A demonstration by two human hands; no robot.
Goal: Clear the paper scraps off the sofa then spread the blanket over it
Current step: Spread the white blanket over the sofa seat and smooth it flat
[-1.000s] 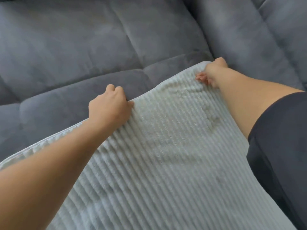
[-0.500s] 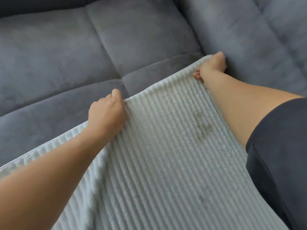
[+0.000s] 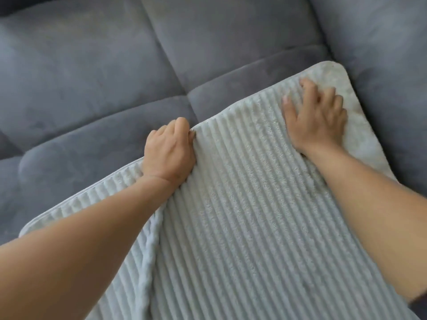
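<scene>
A pale ribbed blanket [image 3: 242,215] lies over the seat of a grey sofa [image 3: 92,77], its far right corner flat beside the sofa's side cushion. My left hand [image 3: 169,151] is clenched on the blanket's far edge, bunching a fold that runs down toward me. My right hand [image 3: 316,116] rests flat on top of the blanket near its far right corner, fingers spread and pressing down. No paper scraps show on the sofa.
Bare grey seat cushions [image 3: 208,38] stretch beyond the blanket's edge to the back and left. A grey side cushion [image 3: 381,54] rises at the right, right next to the blanket corner.
My right hand has let go of the blanket's corner and now lies flat and open on top of it. The corner has settled on the seat. My left hand still grips the edge.
</scene>
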